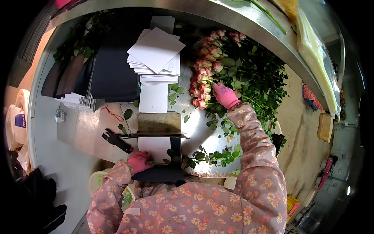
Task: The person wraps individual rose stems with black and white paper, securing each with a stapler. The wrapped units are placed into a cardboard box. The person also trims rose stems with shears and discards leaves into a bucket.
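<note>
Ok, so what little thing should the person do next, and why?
Probably ease one rose toward the white sheet with the right hand. That hand is right at the pink-edged blooms, though I can't tell if it grips one, and the left hand is at the sheet's near edge.

Right hand (pixel 224 94) at the roses (pixel 205 78): exact grip can't be told. Rose foliage (pixel 257 84) too dense to trace single stems. Left hand (pixel 140 160) covers a corner of the white sheet (pixel 157 147); its finger hold unclear. Bucket (pixel 94 181) half hidden behind the left sleeve (pixel 116 175). Floral top (pixel 187 206) cut off at the lower edge. Green stem (pixel 269 15) cut off up top. Black bundle (pixel 35 199), lower left: too dark to identify.
</note>
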`<state>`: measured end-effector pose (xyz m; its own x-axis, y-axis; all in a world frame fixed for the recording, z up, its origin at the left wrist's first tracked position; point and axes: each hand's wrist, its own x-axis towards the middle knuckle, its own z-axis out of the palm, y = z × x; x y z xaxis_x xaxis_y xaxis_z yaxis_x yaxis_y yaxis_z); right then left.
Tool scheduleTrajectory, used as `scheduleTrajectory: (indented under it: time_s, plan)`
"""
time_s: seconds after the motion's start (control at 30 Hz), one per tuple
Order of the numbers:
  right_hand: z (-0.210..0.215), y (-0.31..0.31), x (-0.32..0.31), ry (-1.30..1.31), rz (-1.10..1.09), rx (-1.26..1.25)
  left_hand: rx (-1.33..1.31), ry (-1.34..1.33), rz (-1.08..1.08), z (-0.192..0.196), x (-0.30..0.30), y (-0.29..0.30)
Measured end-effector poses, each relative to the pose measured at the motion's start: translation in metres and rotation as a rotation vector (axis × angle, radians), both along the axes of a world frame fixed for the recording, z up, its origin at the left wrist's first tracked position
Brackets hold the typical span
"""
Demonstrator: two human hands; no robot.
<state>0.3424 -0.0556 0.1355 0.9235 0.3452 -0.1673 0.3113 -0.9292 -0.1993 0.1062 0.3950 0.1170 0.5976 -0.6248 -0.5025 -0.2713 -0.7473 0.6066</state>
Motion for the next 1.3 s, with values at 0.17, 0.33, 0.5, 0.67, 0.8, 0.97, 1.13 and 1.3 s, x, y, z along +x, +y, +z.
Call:
scheduleTrajectory:
  time_s: [0.17,0.33,0.5,0.67,0.8,0.97,1.13,1.3]
  plan:
    - [0.01,0.011,-0.017,0.042,0.028,-0.004,-0.046,-0.068,0.057,-0.012,-0.01,0.005]
    - [0.018,-0.005,-0.023,-0.037,0.008,0.042,-0.054,-0.044,0.016,-0.01,-0.003,0.002]
    - [0.206,0.001,-0.079,-0.601,-0.382,0.915,-0.088,-0.056,0.001,-0.019,-0.009,0.008]
    - [0.313,0.066,-0.186,-0.438,-0.034,0.296,-0.125,-0.052,-0.037,-0.025,-0.01,0.017]
    - [0.203,0.151,-0.216,0.282,0.265,0.134,-0.19,-0.149,-0.12,-0.038,-0.006,0.014]
    - [-0.019,0.234,-0.226,0.462,0.202,0.269,-0.082,-0.103,0.315,-0.009,-0.014,0.017]
    - [-0.058,0.247,-0.232,0.398,0.236,0.21,-0.101,-0.08,0.508,-0.026,-0.027,0.026]
    - [-0.047,0.254,-0.228,0.414,0.258,0.178,-0.123,-0.081,0.498,-0.021,-0.024,0.023]
